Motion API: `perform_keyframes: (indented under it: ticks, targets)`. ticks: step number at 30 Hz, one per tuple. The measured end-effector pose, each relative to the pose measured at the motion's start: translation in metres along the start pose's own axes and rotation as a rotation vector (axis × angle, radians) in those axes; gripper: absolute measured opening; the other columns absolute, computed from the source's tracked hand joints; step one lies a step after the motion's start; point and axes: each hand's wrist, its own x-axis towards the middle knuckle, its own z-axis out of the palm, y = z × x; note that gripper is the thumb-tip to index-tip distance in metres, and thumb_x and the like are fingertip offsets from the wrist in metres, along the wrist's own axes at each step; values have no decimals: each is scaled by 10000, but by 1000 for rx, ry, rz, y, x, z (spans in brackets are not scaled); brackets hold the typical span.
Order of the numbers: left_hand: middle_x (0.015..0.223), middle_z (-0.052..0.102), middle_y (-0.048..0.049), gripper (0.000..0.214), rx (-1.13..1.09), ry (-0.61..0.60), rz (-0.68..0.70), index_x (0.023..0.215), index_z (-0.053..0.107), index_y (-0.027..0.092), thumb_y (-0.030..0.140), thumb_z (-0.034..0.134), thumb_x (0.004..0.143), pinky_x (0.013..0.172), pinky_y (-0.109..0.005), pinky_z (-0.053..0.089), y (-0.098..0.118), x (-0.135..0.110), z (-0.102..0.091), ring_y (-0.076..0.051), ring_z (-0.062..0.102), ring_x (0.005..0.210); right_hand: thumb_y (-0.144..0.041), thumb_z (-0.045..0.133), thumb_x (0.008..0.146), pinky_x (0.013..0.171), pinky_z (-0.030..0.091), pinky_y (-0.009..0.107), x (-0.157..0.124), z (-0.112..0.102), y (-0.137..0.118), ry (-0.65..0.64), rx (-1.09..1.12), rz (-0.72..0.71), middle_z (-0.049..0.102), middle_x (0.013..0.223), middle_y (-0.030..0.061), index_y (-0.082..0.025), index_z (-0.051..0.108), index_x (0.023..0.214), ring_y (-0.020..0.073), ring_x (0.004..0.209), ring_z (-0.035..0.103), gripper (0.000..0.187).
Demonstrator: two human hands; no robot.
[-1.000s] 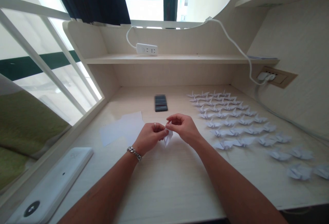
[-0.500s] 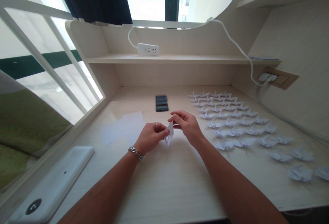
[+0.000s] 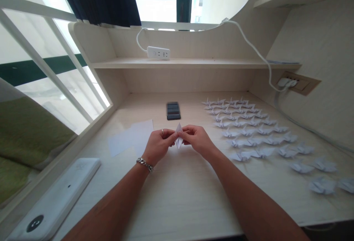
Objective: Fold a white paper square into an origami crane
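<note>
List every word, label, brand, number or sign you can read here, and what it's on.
Nothing is legible.
Black disc on the white device: has a pale marking, too blurred to read.
Dark object on the desk: mostly pixelated, nothing readable.
Held folded paper: no lettering visible.
Power strip: socket holes only, no readable text.

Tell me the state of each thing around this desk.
White diamond-shaped folded paper: pinched between ringed left hand and right hand.
White paper sheets: lying flat, overlapping.
White folded-paper cranes: arranged in rows.
Dark rectangular object: lying flat; details pixelated.
White plastic plugs: inserted in tan rectangular wall socket.
Dark blue fabric curtain: hanging, drawn aside.
White power strip: on or off unclear.
</note>
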Motion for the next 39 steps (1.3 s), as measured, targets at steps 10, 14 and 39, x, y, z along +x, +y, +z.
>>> perform_keyframes:
  ticks: [10, 14, 39]
  targets:
    - [715, 718, -61, 282, -256, -22, -54, 836, 729, 105, 325, 780, 667, 630, -245, 501, 1, -1, 1, -120, 614, 623, -465, 791, 612, 559, 490, 257, 1, 1, 0, 64, 21, 1, 694, 641, 33, -144, 716, 804, 136, 569, 626, 381]
    - [596, 681, -27, 291, -197, 16, -25, 815, 696, 106, 312, 804, 641, 543, -223, 482, 0, 0, 2, -112, 596, 535, -452, 792, 613, 576, 491, 259, -1, 1, -1, 65, -2, -18, 695, 662, 33, -136, 727, 768, 131, 590, 610, 358]
    - [628, 691, -18, 456, -315, 8, -89, 1018, 590, 119, 253, 804, 639, 585, -256, 509, 4, -6, 12, -133, 626, 568, -340, 700, 726, 588, 498, 290, -2, 10, 4, 221, -59, -216, 701, 683, 39, -150, 724, 782, 175, 616, 620, 200]
